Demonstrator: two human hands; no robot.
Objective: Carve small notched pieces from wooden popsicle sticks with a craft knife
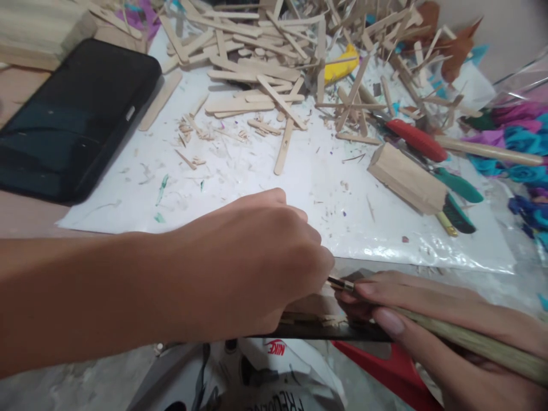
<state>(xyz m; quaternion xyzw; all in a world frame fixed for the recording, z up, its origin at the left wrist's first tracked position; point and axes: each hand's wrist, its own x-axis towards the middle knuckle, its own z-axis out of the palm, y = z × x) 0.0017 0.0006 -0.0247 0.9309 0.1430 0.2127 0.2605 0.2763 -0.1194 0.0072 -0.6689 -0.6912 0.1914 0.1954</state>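
Observation:
My left hand is closed in a fist at the table's near edge, its back toward me. Whatever its fingers hold, if anything, is hidden behind the knuckles. My right hand pinches a slim wooden-handled tool with a metal collar and a thin dark tip. That tip points left and meets the fingers of my left hand; I cannot tell whether it is a brush or a blade. Small wood shavings lie along the dark table edge beneath both hands.
A black phone lies at the left. Craft sticks are heaped at the back on a white sheet. A wooden block, a red handle and a green handle lie at the right, near coloured crepe-like material.

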